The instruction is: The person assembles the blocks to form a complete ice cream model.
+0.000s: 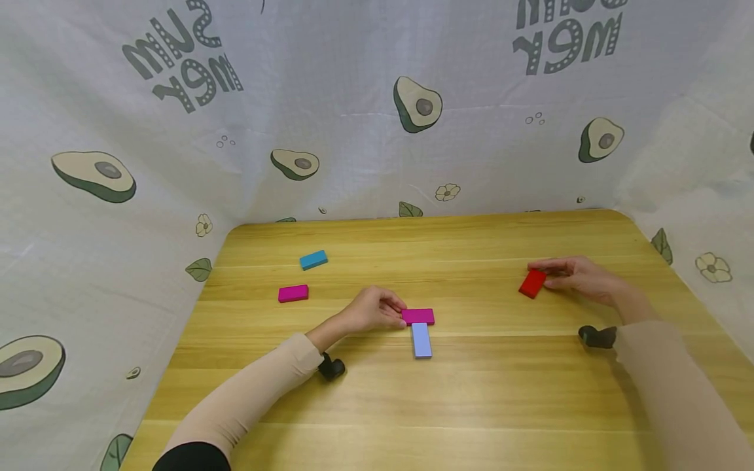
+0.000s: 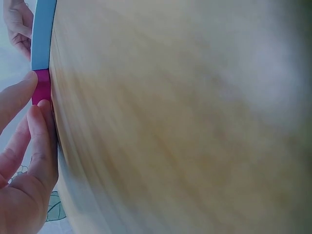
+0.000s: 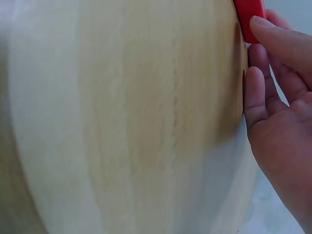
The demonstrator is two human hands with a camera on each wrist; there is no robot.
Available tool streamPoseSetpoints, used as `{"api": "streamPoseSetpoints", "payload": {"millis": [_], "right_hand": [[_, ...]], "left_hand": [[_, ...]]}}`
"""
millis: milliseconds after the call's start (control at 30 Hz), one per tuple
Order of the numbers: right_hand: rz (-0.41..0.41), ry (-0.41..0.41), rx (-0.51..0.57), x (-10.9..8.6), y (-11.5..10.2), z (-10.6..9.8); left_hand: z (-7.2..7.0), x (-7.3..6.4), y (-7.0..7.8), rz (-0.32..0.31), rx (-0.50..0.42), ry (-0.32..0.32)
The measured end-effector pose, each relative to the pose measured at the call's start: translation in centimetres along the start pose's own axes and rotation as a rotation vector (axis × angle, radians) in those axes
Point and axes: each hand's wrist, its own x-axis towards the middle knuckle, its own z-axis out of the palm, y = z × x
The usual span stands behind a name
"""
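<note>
At mid-table, a magenta block (image 1: 417, 316) lies crosswise against the far end of a pale blue block (image 1: 421, 341), the two making a T. My left hand (image 1: 372, 310) pinches the magenta block's left end between thumb and fingers; in the left wrist view its short magenta end (image 2: 43, 87) shows between them. Over on the right, a red block (image 1: 533, 284) sits at a slant, and my right hand (image 1: 580, 280) grips its right side. The right wrist view shows the thumb pressed on the red block (image 3: 249, 19), partly cut off by the frame.
To the left of my left hand lie another magenta block (image 1: 293, 294) and, farther back, a blue block (image 1: 313, 260). The wooden table (image 1: 471, 405) ends at a white cloth (image 1: 353, 118) printed with avocados, which rises behind it and along both sides.
</note>
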Motion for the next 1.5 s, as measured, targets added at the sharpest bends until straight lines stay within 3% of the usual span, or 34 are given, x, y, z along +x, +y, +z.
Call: {"api": "streamPoseSetpoints", "payload": {"millis": [333,667,1167,1500], "right_hand": [[0.025,0.033,-0.013,0.3,0.1,0.0],[0.155,0.110,-0.210,0.2,-0.7,0.4],[0.124,0.151,-0.168,0.3,-1.1,1.6],[0.128,0.165,-0.236,0.6,-1.4,2.4]], "left_hand": [[0.0,0.1,-0.2,0.001,0.008,0.001],[0.0,0.2,-0.3,-0.005,-0.006,0.008],[-0.1,0.1,-0.2,0.012,0.006,0.005],[-0.1,0.0,-0.2,0.003,0.015,0.003]]}}
